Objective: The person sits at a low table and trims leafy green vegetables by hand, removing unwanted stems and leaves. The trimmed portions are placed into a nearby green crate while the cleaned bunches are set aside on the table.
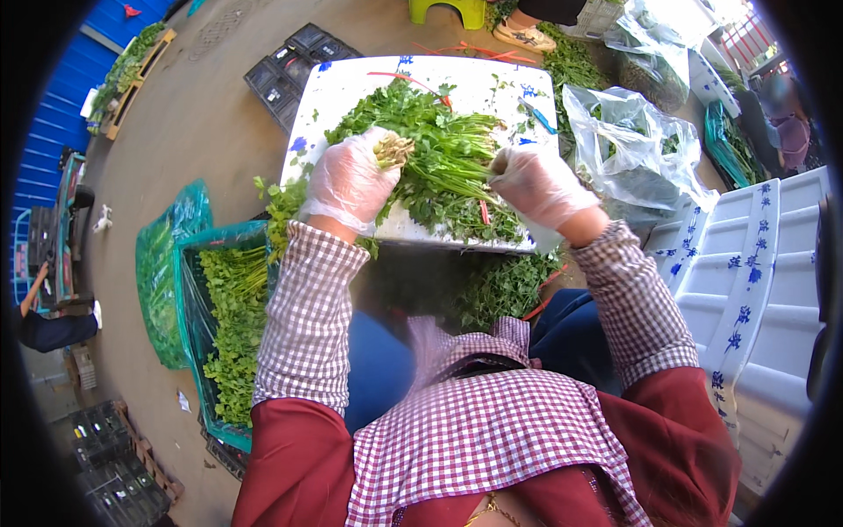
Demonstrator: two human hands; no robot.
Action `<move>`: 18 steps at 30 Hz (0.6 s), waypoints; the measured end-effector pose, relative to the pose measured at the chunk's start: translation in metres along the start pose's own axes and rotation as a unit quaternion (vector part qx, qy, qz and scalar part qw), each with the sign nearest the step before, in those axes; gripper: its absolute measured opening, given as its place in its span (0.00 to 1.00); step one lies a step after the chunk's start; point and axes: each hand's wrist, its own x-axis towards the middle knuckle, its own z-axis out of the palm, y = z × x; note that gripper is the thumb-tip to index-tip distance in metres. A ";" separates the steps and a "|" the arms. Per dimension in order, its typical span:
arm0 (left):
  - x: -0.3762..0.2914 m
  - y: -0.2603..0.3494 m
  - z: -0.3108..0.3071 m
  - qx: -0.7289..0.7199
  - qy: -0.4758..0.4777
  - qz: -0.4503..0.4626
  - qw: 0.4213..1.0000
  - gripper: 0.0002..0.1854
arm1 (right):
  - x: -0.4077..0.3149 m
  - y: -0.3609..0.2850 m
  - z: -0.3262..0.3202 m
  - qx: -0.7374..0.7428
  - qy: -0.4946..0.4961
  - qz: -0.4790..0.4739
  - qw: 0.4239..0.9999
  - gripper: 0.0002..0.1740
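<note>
My left hand [355,174], in a clear plastic glove, is closed around a bunch of leafy green stalks with pale root ends poking out beside the thumb; their leaves hang down to the left. In a like glove, my right hand [537,181] has its fingers curled at the stem ends of a pile of leafy greens [454,148], perhaps celery or parsley. Whether it grips any stem is hard to tell. The pile lies on a white foam box [342,79] used as a work surface. Near its right edge lies a blue-handled knife [541,118]. Red ties and loose leaves are scattered about.
Left of me stands a crate lined with green plastic [188,316], holding greens, beside a green bag of greens [164,277]. At right are plastic-bagged greens [632,145] and white foam boxes [757,263]. Black crates [290,72] lie beyond. Other people are in view.
</note>
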 end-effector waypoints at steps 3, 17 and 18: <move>-0.001 0.017 0.004 0.010 0.016 0.051 0.999 0.13 | 0.003 0.019 -0.008 0.242 -0.078 0.104 0.961 0.11; 0.014 0.016 0.061 -0.252 -0.163 0.043 0.953 0.19 | -0.002 0.012 -0.010 0.336 -0.086 0.074 0.935 0.13; 0.016 0.012 0.062 -0.302 -0.155 0.038 0.940 0.17 | -0.003 0.008 -0.017 0.340 -0.076 0.080 0.934 0.14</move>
